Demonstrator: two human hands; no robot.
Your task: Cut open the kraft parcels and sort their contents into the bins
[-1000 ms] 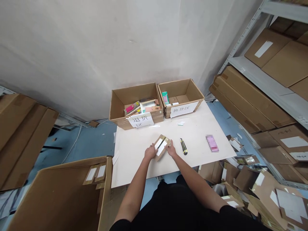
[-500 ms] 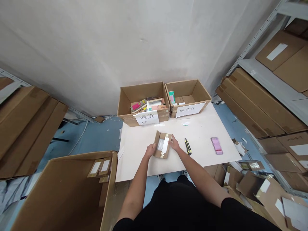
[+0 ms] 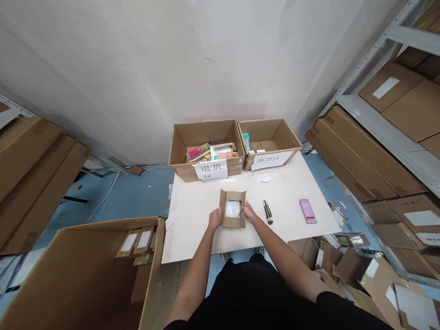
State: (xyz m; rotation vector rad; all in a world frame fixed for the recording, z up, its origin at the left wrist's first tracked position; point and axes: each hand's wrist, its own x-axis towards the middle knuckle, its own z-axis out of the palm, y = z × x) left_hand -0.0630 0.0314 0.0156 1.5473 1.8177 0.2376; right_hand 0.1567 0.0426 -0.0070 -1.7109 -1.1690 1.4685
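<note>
A small cardboard box (image 3: 233, 222) sits on the white table (image 3: 192, 233) in front of me with its flaps spread open. Inside it lies something wrapped in whitish plastic (image 3: 233, 209); its kind is unclear. My left hand (image 3: 215, 217) grips the box's left flap and side. On the opposite side, my right hand (image 3: 249, 212) is closed on the right flap. A yellow-and-black box cutter (image 3: 267, 212) lies to the right of my right hand. Farther right is a pixelated pink item (image 3: 308, 211).
Two labelled cartons stand at the table's back: the left carton (image 3: 182, 173) holds several packaged goods, the right carton (image 3: 292, 140) a few. A large open carton (image 3: 160, 256) is at the left. Shelving with boxes (image 3: 364, 151) and discarded cardboard (image 3: 347, 270) are at the right.
The small box's right flap has been folded outward, so its contents show fully. The box now sits straighter, with both hands still on its sides.
</note>
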